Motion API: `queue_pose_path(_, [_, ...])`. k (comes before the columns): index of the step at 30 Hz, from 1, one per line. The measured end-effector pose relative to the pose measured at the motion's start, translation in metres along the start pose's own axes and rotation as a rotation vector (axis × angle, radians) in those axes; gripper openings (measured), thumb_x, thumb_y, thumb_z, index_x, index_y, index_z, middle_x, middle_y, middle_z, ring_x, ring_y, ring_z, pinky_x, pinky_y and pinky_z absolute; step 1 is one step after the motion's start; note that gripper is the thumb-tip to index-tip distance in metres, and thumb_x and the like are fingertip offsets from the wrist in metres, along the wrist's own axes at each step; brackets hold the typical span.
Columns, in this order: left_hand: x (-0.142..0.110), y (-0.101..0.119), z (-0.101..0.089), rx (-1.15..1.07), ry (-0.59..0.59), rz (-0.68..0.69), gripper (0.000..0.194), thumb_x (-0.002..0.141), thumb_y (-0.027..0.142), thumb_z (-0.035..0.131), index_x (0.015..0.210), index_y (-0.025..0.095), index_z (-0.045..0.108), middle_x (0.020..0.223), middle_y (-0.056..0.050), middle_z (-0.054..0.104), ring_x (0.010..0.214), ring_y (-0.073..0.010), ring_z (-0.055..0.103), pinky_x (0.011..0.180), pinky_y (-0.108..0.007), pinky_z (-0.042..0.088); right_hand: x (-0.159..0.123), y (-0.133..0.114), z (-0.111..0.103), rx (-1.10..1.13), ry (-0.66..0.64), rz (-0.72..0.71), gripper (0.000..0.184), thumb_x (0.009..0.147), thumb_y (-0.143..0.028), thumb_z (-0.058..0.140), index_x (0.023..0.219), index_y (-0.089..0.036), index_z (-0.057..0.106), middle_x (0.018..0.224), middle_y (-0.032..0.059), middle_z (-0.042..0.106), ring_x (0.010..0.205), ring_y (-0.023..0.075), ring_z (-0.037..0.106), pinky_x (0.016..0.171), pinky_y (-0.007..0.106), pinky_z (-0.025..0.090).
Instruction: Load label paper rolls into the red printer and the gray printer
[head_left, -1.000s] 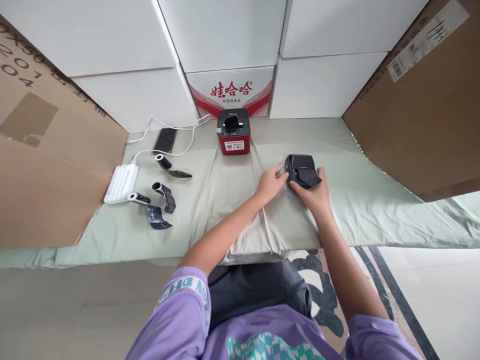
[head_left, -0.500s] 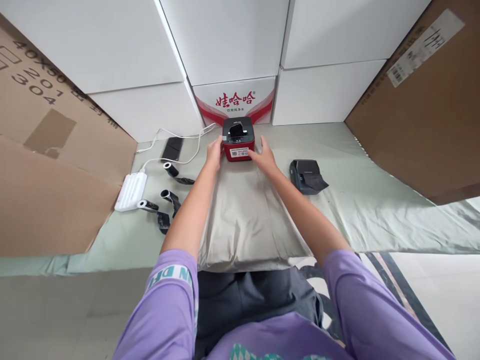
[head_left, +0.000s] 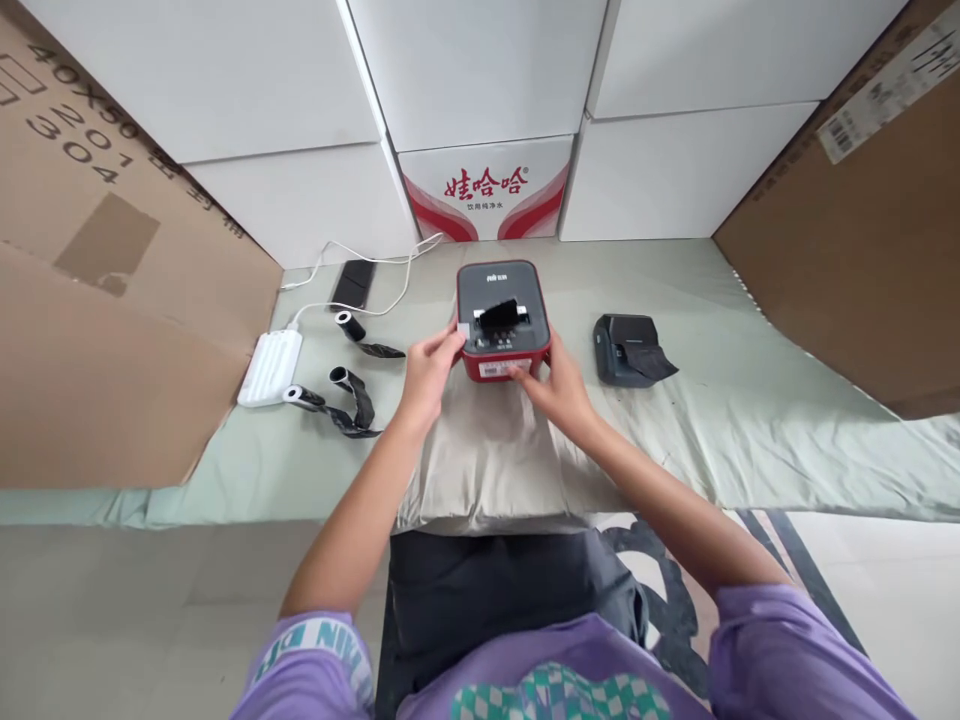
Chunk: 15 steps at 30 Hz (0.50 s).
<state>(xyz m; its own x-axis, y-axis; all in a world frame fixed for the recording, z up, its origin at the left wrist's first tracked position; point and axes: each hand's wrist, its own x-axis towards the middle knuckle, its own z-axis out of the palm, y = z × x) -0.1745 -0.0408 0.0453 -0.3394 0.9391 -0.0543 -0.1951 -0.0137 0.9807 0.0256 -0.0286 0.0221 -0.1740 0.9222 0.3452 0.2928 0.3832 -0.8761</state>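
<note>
Between my two hands is a red label printer point(head_left: 504, 300) with a dark top; a piece of black paper sticks out of its slot. My left hand point(head_left: 430, 372) grips its left side near the front corner. Round the right side and front is my right hand point(head_left: 556, 385), its thumb on the white label at the front. Whether the printer's base rests on the cloth or is lifted, I cannot tell. Off to the right, a small dark portable printer point(head_left: 632, 350) stands untouched, a black strip hanging from its front.
To the left on the cloth-covered table point(head_left: 217, 470) are several black paper rolls point(head_left: 351, 325), a white power bank point(head_left: 271, 368) with a white cable point(head_left: 375, 308), and a black phone point(head_left: 352, 285). Cardboard boxes flank both sides, and white boxes point(head_left: 484, 75) stand behind.
Both hands have left the small dark printer and moved left to the red printer. The red printer has come nearer to me, held between them.
</note>
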Motion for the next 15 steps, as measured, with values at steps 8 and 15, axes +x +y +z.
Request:
queue_pose_path(8, [-0.075, -0.032, -0.013, 0.104, 0.031, -0.024, 0.030, 0.085, 0.041, 0.074, 0.108, 0.024, 0.081, 0.124, -0.004, 0.079, 0.132, -0.0306, 0.066, 0.111, -0.044, 0.053, -0.080, -0.010, -0.002, -0.055, -0.049, 0.115, 0.087, 0.087, -0.042, 0.076, 0.162, -0.024, 0.036, 0.145, 0.0170, 0.065, 0.131, 0.0393, 0.065, 0.104, 0.056, 0.058])
queue_pose_path(15, [-0.062, -0.024, -0.009, 0.059, 0.028, -0.108, 0.031, 0.076, 0.035, 0.073, 0.103, 0.020, 0.072, 0.105, -0.005, 0.079, 0.096, -0.0215, 0.073, 0.084, -0.032, 0.058, -0.087, 0.002, 0.004, -0.080, 0.003, 0.044, 0.087, 0.091, -0.048, 0.073, 0.164, -0.025, 0.033, 0.153, 0.0183, 0.058, 0.138, 0.0386, 0.058, 0.114, 0.061, 0.050])
